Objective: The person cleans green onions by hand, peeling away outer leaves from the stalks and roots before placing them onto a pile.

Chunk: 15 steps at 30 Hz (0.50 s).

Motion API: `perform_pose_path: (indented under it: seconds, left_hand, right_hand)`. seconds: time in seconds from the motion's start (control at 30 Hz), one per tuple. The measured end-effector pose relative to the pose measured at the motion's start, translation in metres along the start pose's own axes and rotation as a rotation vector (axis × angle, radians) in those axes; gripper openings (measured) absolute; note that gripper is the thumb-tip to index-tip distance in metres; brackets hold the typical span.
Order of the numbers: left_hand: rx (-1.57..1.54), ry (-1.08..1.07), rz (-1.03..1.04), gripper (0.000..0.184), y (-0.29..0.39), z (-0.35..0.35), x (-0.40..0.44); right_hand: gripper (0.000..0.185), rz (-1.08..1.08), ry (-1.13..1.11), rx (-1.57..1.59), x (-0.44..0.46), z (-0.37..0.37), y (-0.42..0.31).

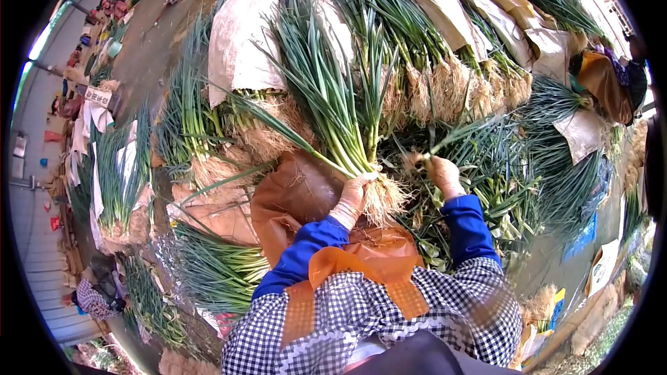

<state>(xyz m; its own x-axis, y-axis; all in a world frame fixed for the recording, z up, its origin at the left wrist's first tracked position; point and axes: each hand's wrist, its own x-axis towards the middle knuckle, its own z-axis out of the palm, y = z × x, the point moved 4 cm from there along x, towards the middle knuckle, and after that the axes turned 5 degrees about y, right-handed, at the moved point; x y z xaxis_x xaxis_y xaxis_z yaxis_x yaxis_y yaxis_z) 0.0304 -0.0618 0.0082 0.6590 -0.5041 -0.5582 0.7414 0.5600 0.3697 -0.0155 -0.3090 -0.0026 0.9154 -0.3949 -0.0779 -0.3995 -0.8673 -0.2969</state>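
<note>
My left hand (353, 193) is wrapped round the lower stalks of a bunch of green onions (342, 135). Their pale roots hang out beside the fist, and the long leaves spread away from me. To the right, my right hand (443, 172) is closed on a single green onion (455, 140), its leaves pointing up and right and its root end by my fingers. A thin dark upright shape stands just beyond that hand; I cannot make out what it is. Beneath my right hand lies a heap of loose leaves and trimmings (486, 180).
Bundled green onions (424, 90) lie in a row ahead, roots towards me, partly covered by white sacks (244, 38). More onions (219, 264) lie at my left. A brown apron (295, 198) covers my lap. Other people (97, 298) sit along the left side.
</note>
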Motion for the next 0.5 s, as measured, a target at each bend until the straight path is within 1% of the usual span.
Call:
perform_pose_path:
  seconds: [0.03, 0.07, 0.1, 0.13, 0.17, 0.23, 0.27, 0.3, 0.37, 0.4, 0.43, 0.5]
  left_hand:
    - [0.008, -0.007, 0.015, 0.026, 0.005, 0.008, -0.006]
    - [-0.033, -0.026, -0.07, 0.027, 0.003, 0.006, -0.006]
    - [-0.008, 0.005, -0.033, 0.026, 0.004, 0.004, -0.004]
    - [0.017, 0.031, -0.041, 0.025, 0.003, 0.0, -0.004]
    - [0.045, 0.06, -0.052, 0.023, 0.003, -0.007, -0.005]
    - [0.043, 0.054, -0.056, 0.021, 0.004, -0.011, -0.006]
    - [0.034, 0.038, -0.058, 0.02, 0.004, -0.009, -0.006]
    - [0.032, 0.04, -0.062, 0.02, 0.003, -0.008, -0.007]
    - [0.045, -0.013, -0.052, 0.018, 0.003, -0.003, -0.006]
    - [0.088, -0.018, -0.031, 0.018, 0.003, 0.0, -0.005]
    - [0.047, -0.037, -0.133, 0.019, -0.004, 0.005, -0.004]
    - [0.17, -0.081, -0.217, 0.019, -0.016, -0.005, 0.003]
  right_hand:
    - [0.027, 0.028, 0.103, 0.17, 0.007, 0.006, -0.015]
    - [0.028, 0.071, 0.108, 0.399, 0.012, 0.019, -0.023]
    - [0.029, 0.11, 0.111, 0.625, 0.017, 0.022, -0.033]
    - [0.027, 0.088, 0.05, 0.738, 0.016, 0.026, -0.044]
    - [0.028, -0.224, 0.213, 0.367, 0.01, 0.004, -0.066]
    - [0.029, -0.278, 0.109, 0.386, -0.009, -0.03, -0.093]
    - [0.029, -0.28, 0.086, 0.518, -0.016, -0.033, -0.094]
    - [0.022, -0.226, -0.049, 0.517, -0.02, -0.031, -0.094]
    - [0.015, -0.348, -0.093, 0.632, -0.035, -0.05, -0.1]
    - [0.015, -0.483, -0.029, 0.675, -0.038, -0.046, -0.098]
    - [0.016, -0.485, 0.111, 0.839, -0.047, -0.049, -0.103]
    - [0.026, 0.149, -0.179, 1.672, -0.055, -0.027, -0.109]
